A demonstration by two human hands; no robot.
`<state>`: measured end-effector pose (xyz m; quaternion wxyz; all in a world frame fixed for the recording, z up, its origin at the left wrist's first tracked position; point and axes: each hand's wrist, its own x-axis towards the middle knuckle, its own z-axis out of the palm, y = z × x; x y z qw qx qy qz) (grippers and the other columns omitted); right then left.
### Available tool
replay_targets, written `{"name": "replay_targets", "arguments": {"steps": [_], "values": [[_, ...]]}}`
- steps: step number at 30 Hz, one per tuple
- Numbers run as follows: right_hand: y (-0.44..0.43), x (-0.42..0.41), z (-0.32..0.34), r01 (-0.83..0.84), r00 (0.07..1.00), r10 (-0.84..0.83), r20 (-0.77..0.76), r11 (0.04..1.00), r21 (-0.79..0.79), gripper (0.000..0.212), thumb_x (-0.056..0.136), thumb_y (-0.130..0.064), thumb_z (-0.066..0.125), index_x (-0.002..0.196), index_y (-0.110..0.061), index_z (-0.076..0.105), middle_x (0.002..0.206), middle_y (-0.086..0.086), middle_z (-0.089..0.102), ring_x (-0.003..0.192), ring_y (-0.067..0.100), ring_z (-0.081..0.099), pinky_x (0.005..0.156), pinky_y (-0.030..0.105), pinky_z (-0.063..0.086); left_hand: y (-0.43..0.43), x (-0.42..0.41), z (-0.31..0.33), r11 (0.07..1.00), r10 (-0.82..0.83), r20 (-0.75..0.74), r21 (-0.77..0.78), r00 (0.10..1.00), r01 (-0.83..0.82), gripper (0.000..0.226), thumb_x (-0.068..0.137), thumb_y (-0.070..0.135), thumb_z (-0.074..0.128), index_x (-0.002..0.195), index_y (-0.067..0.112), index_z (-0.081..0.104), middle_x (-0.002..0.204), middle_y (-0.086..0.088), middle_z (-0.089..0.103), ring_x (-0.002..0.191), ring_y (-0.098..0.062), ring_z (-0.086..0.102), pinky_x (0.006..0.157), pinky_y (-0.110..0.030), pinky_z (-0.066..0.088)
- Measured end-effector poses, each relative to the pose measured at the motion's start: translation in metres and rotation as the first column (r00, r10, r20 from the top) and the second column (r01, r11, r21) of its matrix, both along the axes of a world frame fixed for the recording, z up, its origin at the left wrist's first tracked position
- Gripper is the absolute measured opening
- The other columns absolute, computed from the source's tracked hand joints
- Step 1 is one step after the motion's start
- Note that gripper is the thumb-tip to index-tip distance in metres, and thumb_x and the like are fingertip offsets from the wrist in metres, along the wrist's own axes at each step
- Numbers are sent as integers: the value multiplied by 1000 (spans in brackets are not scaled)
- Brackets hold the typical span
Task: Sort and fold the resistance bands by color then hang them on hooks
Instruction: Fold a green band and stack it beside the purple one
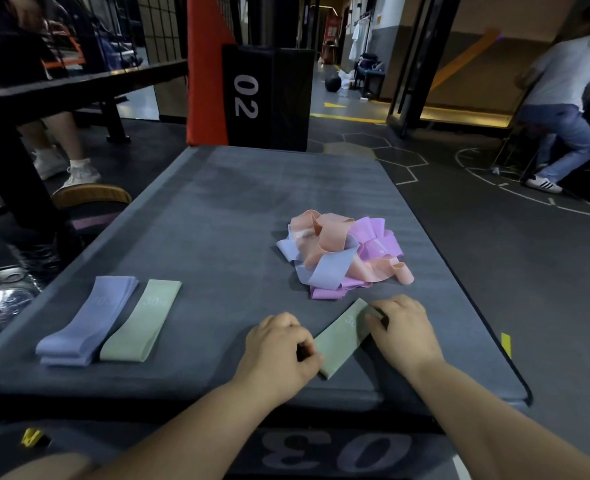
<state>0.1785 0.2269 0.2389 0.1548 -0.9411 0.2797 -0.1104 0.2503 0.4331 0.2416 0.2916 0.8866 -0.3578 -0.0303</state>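
Head view: a flat sage-green elastic band [343, 341] lies slantwise on the grey padded mat [217, 209], left hand [279, 351] pinching its near end, right hand [404, 327] its far end. Just beyond sit tangled peach, pink and lilac bands [338, 254]; dark gym floor [494, 271] lies around.

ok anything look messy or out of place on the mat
Only the pile on the mat: peach, pink and lilac bands tangled and unsorted. The lilac stack and left green band lie flat, side by side. Left hand and right hand hold the near green band, lying askew. No damage visible.
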Motion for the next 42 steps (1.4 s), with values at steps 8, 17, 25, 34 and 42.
{"name": "replay_targets", "arguments": {"steps": [8,17,25,34,42], "values": [[3,0,15,145,989,-145,-8,976,163,17,84,-43,65,85,-28,57,96,-3,56,103,25,53,88,37,45,-5,-1,11,985,88,-23,148,996,-84,37,79,51,64,109,33,53,106,14,59,108,-13,51,93,-33,39],[10,0,25,47,965,-160,210,886,461,18,91,-23,63,90,-11,49,71,-2,58,67,17,53,63,30,42,-4,0,9,980,51,-8,194,999,-48,45,83,52,61,124,38,52,120,12,54,116,-15,48,98,-33,38],[13,2,25,-89,919,-173,355,785,613,17,91,-11,62,90,-6,46,66,6,56,46,12,48,50,15,44,-3,0,6,989,9,-44,145,999,-2,26,85,43,59,106,32,50,112,13,51,111,-15,48,90,-30,33],[21,11,19,-178,887,-227,402,635,752,17,91,-7,62,85,-10,47,66,6,63,60,19,57,62,35,50,14,1,9,998,-11,-371,-65,929,-14,27,77,31,68,82,32,41,81,11,59,68,-8,51,64,-25,40],[53,35,24,-234,915,-174,363,503,832,6,92,-5,58,87,-5,54,80,17,64,69,26,61,74,44,54,59,7,18,953,33,-520,-240,854,-183,31,75,18,73,67,24,44,63,12,44,61,-10,39,63,-26,36]]}}
